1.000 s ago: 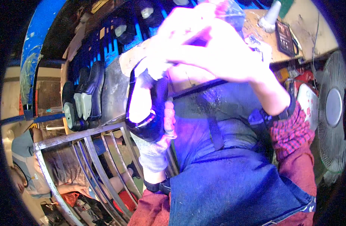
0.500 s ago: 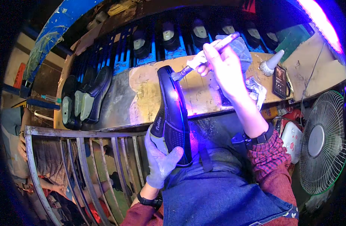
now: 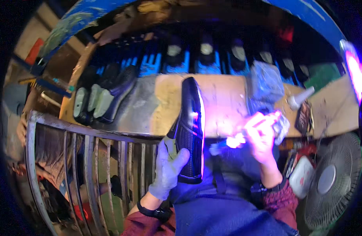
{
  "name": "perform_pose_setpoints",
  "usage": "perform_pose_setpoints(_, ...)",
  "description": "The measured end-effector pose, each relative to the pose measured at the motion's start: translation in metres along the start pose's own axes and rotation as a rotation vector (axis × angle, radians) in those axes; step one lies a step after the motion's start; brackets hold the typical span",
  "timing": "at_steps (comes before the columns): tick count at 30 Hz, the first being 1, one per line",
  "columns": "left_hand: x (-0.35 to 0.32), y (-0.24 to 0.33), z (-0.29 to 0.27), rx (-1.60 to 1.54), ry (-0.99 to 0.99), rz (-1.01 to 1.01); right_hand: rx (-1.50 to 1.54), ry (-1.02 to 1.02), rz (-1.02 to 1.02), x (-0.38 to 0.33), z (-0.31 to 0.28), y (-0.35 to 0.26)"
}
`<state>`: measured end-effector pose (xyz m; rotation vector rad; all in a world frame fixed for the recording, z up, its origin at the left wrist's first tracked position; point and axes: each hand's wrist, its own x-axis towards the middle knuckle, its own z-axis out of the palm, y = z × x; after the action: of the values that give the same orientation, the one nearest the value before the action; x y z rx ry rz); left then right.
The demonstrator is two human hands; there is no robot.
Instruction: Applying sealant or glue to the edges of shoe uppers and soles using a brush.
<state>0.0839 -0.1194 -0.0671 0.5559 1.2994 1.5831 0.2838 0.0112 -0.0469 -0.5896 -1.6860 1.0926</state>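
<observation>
gloved left hand (image 3: 168, 167) grips the upright black shoe (image 3: 190, 131); bare right hand (image 3: 260, 137) pinches a brush (image 3: 244, 133) beside it.

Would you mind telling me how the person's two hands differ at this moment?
The left hand wears a pale grey glove, while the right hand is bare and lit pink-violet. The left hand clasps the black shoe from the side near its lower end; the right hand holds a small brush away from the shoe. Both have dark wristbands and dark red sleeves.
</observation>
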Motion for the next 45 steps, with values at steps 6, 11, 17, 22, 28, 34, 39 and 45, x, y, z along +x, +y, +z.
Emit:
perform_pose_setpoints(6, 0.086, 0.090, 0.005, -0.159, -0.203, -0.146, 0.212, 0.258, 0.235, 0.001, -0.044, 0.016)
perform_pose_setpoints(11, 0.250, 0.113, -0.029, 0.706, 0.122, 0.299, 0.289, 0.375, 0.205, 0.007, -0.056, 0.025)
perform_pose_setpoints(17, 0.392, 0.116, -0.039, 1.781, 0.334, 0.043, 0.199, 0.435, 0.229, 0.017, -0.065, 0.044)
perform_pose_setpoints(22, 0.402, 0.107, -0.047, 1.733, 0.284, 0.039, 0.155, 0.446, 0.277, 0.020, -0.069, 0.048)
perform_pose_setpoints(28, 0.270, 0.164, -0.088, 1.865, 0.393, 0.246, 0.167, 0.456, 0.253, 0.007, -0.073, 0.042)
perform_pose_setpoints(34, 0.205, 0.135, -0.105, 2.144, 0.021, 0.049, 0.134, 0.467, 0.357, -0.020, -0.084, 0.047)
perform_pose_setpoints(39, 0.135, 0.117, -0.067, 2.210, -0.213, 0.095, -0.427, 0.247, 0.137, -0.007, -0.095, 0.044)
perform_pose_setpoints(45, 0.130, 0.109, -0.053, 2.204, -0.219, 0.066, -0.731, 0.083, 0.118, -0.004, -0.106, 0.035)
